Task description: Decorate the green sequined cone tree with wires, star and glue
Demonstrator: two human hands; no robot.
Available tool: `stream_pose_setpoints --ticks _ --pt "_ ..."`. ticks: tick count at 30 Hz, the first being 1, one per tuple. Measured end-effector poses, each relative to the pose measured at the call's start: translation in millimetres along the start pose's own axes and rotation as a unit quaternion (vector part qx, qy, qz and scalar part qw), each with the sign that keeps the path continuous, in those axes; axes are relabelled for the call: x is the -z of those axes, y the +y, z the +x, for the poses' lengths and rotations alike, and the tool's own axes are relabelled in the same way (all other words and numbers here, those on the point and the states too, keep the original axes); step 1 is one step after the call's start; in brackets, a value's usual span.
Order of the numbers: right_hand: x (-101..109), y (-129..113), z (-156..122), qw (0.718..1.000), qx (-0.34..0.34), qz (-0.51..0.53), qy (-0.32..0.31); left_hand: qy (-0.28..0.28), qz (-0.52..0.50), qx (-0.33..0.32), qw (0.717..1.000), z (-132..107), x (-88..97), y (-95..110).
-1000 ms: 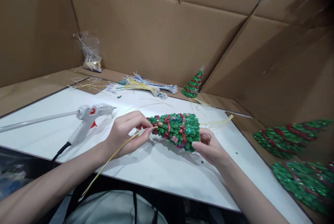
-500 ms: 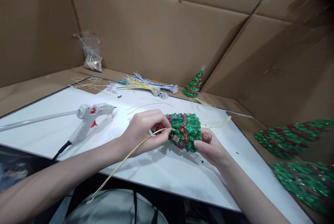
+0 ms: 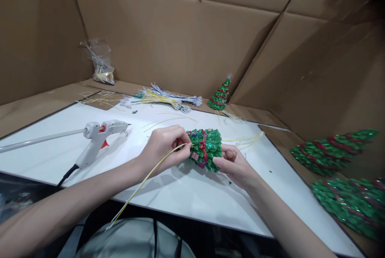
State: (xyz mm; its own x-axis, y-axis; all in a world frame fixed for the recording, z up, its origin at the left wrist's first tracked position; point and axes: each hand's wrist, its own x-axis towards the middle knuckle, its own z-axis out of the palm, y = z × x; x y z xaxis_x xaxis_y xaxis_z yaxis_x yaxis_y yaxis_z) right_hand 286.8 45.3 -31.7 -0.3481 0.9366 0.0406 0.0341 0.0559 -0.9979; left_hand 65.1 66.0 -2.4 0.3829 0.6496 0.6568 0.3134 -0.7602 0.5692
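A green glittery Christmas tree ornament [image 3: 210,146], with red garland and a small pink gift, lies on its side between my hands, above the white board. Its tip is hidden behind my left hand [image 3: 168,144]. That hand pinches a thin yellow-and-white wire [image 3: 147,178] between thumb and forefinger, against the tree's surface. From the pinch the wire's long tail curves down over my forearm toward my lap. My right hand [image 3: 236,165] grips the wide end of the tree, its thumb on the near side and its fingers curled behind.
On the left lies a white glue gun [image 3: 96,140] with a glue stick in its back. Bundled wires [image 3: 168,98] and a small standing tree [image 3: 220,94] are at the back, near a plastic bag [image 3: 102,65]. Two more trees [image 3: 333,152] lie right. Cardboard walls [image 3: 174,41] enclose the table.
The tree and both hands appear slightly further left, and the whole view has shifted a little too. The right thumb now reaches over the tree's lower edge. Both holds continue.
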Motion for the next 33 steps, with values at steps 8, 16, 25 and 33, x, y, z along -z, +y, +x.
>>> stream_pose_setpoints --ticks 8,16,25,33 --pt "-5 -4 0 0.999 -0.009 -0.03 0.03 -0.033 0.035 -0.009 0.999 -1 -1.1 -3" --pt "-9 -6 2 0.999 -0.023 -0.038 0.025 -0.09 0.089 0.033 0.991 5 -2.7 -4" --pt "-10 -3 2 0.999 -0.036 -0.009 0.018 -0.134 0.129 0.067 0.98 17 2.3 2" --pt "-8 0 2 0.999 -0.044 0.014 -0.001 -0.17 0.152 0.056 0.972 25 1.8 5"
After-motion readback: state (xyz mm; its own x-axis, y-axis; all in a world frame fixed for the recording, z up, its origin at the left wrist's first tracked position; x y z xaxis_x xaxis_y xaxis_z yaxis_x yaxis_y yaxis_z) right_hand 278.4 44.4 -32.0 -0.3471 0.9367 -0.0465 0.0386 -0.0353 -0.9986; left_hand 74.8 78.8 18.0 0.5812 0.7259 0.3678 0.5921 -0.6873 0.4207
